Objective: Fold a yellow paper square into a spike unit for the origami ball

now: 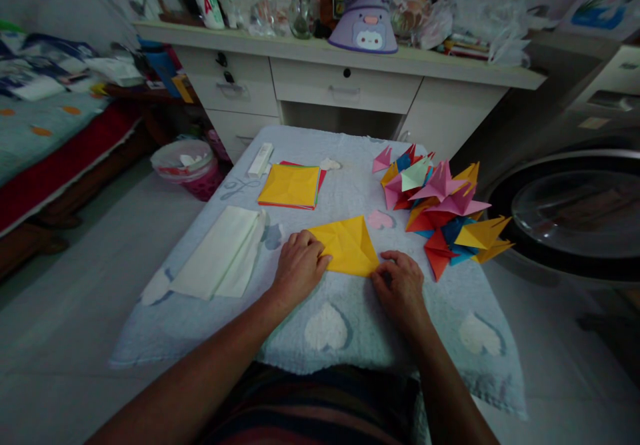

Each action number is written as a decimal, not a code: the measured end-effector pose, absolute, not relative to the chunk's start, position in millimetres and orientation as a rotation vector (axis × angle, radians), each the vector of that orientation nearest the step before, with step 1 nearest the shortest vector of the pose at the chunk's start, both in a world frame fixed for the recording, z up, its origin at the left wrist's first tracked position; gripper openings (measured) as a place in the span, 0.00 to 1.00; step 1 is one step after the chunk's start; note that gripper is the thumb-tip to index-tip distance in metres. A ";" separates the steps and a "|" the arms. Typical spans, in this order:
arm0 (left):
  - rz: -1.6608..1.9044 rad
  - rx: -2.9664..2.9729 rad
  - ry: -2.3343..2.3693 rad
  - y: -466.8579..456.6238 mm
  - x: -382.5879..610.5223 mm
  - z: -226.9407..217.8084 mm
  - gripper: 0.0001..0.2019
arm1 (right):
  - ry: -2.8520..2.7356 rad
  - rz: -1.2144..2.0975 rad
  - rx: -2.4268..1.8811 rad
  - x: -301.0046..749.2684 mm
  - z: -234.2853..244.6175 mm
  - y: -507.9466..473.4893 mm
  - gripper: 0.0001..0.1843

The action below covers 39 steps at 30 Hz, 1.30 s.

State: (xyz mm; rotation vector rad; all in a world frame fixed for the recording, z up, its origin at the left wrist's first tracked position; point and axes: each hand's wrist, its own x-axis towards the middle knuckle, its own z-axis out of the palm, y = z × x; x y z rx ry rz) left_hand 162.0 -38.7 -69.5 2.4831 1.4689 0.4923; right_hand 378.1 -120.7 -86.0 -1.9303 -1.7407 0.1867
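A creased sheet of yellow origami paper lies on the cloth-covered table in front of me. My left hand has its fingers curled over the left edge of the sheet, the thumb pressed at its lower left. At the lower right corner, my right hand pinches the paper between bent fingers and thumb. Just beyond sits a stack of square coloured paper, yellow on top with red and green edges showing. To the right is a pile of folded paper cranes in pink, yellow, red, blue and pale green.
A folded pale cloth lies left on the table, with a small white box behind it. Drawers stand beyond, topped with bottles and a purple visor. A washing machine is right; a pink bin is left.
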 end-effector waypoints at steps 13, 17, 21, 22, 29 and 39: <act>0.487 2.534 1.510 -37.7 161.2 -76.7 0.08 | -1.680 0.220 -1.978 378.5 -86.6 -120.3 0.03; 0.493 2.536 1.519 -38.7 161.6 -77.3 0.07 | -1.683 0.199 -1.968 379.8 -86.9 -122.3 0.03; 0.511 2.544 1.517 -39.4 162.1 -77.2 0.07 | -1.702 0.197 -1.945 381.9 -88.1 -124.0 0.03; 0.511 2.547 1.517 -39.5 162.2 -77.1 0.07 | -1.708 0.196 -1.936 382.4 -88.3 -124.4 0.03; 0.521 2.554 1.524 -39.4 162.1 -77.7 0.07 | -1.744 0.188 -1.881 385.7 -88.0 -126.8 0.05; 0.494 2.570 1.525 -39.2 161.1 -76.9 0.08 | -1.745 0.204 -1.860 387.7 -88.3 -128.4 0.07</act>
